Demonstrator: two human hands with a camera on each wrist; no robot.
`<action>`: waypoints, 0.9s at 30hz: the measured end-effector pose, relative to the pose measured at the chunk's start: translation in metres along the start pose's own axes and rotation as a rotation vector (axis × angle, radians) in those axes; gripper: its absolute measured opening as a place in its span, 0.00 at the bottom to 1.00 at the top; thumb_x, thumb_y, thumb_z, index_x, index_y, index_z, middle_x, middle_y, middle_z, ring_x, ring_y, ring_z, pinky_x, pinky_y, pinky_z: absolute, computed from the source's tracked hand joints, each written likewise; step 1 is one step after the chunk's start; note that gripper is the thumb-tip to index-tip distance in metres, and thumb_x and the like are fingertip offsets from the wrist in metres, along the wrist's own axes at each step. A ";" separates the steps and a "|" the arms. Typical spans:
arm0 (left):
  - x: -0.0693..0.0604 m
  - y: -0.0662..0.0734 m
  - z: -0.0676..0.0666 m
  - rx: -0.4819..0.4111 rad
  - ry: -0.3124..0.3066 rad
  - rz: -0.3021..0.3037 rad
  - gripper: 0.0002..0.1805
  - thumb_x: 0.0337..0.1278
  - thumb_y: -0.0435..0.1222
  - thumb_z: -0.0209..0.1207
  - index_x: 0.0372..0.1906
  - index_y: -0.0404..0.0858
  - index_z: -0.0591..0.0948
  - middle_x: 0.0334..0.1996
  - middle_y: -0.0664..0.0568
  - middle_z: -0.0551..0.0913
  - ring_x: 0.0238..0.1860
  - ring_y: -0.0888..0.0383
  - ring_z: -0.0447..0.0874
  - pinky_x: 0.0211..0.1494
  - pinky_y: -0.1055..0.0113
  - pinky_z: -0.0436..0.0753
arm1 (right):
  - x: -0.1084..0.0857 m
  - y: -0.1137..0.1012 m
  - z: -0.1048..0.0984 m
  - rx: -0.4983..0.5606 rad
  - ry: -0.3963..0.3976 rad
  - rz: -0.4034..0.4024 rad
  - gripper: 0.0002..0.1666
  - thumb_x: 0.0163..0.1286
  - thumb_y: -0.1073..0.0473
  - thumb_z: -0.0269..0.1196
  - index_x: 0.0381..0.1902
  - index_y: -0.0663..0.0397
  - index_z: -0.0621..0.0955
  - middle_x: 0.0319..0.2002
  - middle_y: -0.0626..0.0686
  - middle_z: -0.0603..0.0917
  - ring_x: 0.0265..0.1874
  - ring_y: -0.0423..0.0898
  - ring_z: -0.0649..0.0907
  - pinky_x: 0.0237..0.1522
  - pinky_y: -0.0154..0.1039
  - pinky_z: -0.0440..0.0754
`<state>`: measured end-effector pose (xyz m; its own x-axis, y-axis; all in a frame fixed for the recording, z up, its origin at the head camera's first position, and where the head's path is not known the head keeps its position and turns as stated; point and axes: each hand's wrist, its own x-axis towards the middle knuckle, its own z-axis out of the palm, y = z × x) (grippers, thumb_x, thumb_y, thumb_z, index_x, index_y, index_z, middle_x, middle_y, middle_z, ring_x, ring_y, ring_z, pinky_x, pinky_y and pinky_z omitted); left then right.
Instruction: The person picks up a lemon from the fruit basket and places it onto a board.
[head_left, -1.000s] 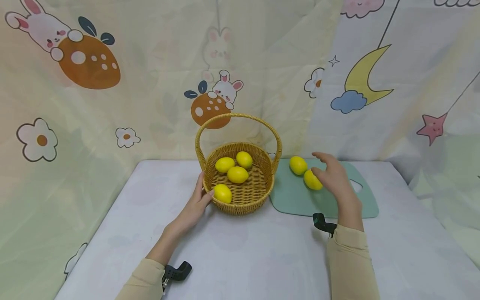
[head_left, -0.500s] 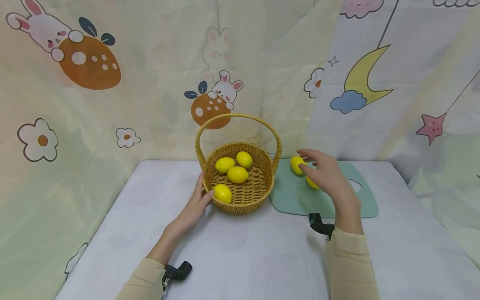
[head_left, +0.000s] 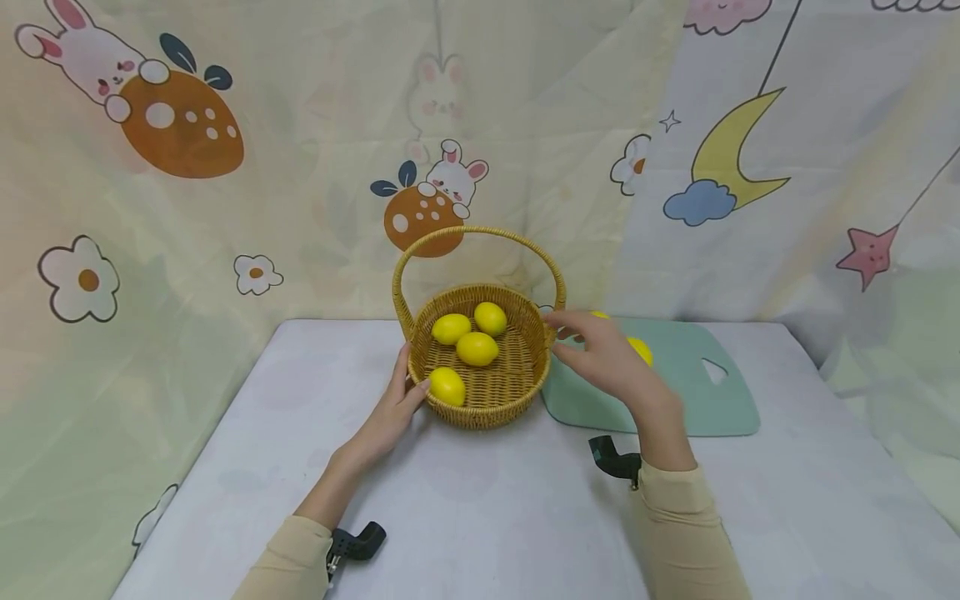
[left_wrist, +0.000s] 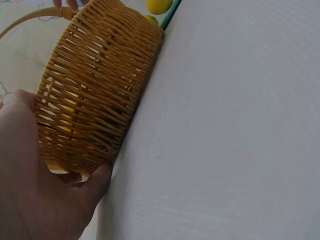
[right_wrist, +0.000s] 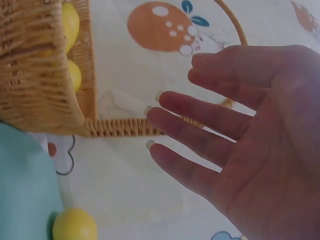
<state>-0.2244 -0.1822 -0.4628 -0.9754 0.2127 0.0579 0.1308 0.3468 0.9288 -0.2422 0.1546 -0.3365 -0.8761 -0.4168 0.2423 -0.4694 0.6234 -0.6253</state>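
A wicker basket [head_left: 491,417] with a tall arched handle stands upright on the table, several yellow lemons [head_left: 477,349] lying inside. My left hand [head_left: 386,417] grips the basket's left side; in the left wrist view that hand [left_wrist: 45,200] holds the woven wall between thumb and fingers. At the basket's right rim, by the foot of the handle, is my right hand [head_left: 603,354]. The right wrist view shows this hand [right_wrist: 255,130] with fingers spread and nothing held. Behind it, one lemon [head_left: 641,350] and another lemon [head_left: 600,314] show only in part.
A green cutting board [head_left: 675,392] with a cut-out grip lies right of the basket, its left edge close beside it. A curtain [head_left: 322,167] printed with rabbits, flowers and a moon hangs behind the white table [head_left: 487,517].
My right hand has moved left from over the lemons on the board to the basket's right rim. The left hand and the basket have stayed in place.
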 end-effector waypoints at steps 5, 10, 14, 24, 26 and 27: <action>0.000 0.000 0.000 0.005 -0.002 0.007 0.40 0.75 0.55 0.45 0.76 0.70 0.31 0.80 0.63 0.31 0.82 0.51 0.38 0.80 0.45 0.49 | 0.006 -0.009 0.014 0.007 -0.064 -0.015 0.24 0.71 0.60 0.61 0.64 0.52 0.77 0.61 0.52 0.81 0.53 0.53 0.82 0.59 0.54 0.79; 0.000 0.000 0.000 -0.004 -0.006 0.006 0.40 0.76 0.54 0.44 0.76 0.70 0.31 0.80 0.63 0.31 0.81 0.53 0.37 0.80 0.45 0.50 | 0.012 -0.010 0.034 0.000 -0.145 -0.030 0.25 0.70 0.59 0.60 0.65 0.51 0.77 0.60 0.51 0.82 0.54 0.52 0.81 0.57 0.52 0.81; 0.000 -0.001 0.001 -0.010 -0.006 0.008 0.40 0.76 0.54 0.44 0.76 0.70 0.31 0.80 0.63 0.32 0.81 0.53 0.38 0.80 0.45 0.51 | 0.018 -0.009 0.052 -0.012 -0.221 -0.040 0.26 0.71 0.59 0.59 0.66 0.51 0.76 0.62 0.52 0.81 0.55 0.53 0.81 0.57 0.50 0.81; 0.000 0.000 0.002 0.005 0.002 0.001 0.41 0.75 0.54 0.46 0.77 0.69 0.32 0.81 0.60 0.34 0.81 0.51 0.41 0.80 0.44 0.50 | 0.025 -0.015 0.092 0.045 -0.301 -0.117 0.28 0.69 0.60 0.61 0.67 0.55 0.75 0.62 0.56 0.81 0.51 0.51 0.82 0.51 0.47 0.83; 0.000 0.000 0.001 0.012 0.006 0.001 0.40 0.75 0.55 0.45 0.76 0.70 0.32 0.81 0.60 0.35 0.81 0.50 0.42 0.80 0.44 0.51 | 0.028 -0.018 0.097 0.107 -0.273 -0.138 0.27 0.70 0.60 0.61 0.67 0.55 0.75 0.63 0.57 0.80 0.53 0.53 0.82 0.53 0.50 0.83; 0.000 0.000 0.000 0.014 0.009 0.003 0.40 0.75 0.55 0.45 0.76 0.70 0.32 0.81 0.60 0.35 0.81 0.50 0.42 0.80 0.44 0.52 | 0.029 -0.019 0.100 0.135 -0.253 -0.148 0.27 0.70 0.61 0.60 0.67 0.54 0.75 0.63 0.57 0.80 0.55 0.54 0.81 0.55 0.52 0.82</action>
<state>-0.2242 -0.1819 -0.4628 -0.9766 0.2055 0.0639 0.1360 0.3593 0.9233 -0.2478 0.0643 -0.3912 -0.7362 -0.6583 0.1566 -0.5565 0.4574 -0.6936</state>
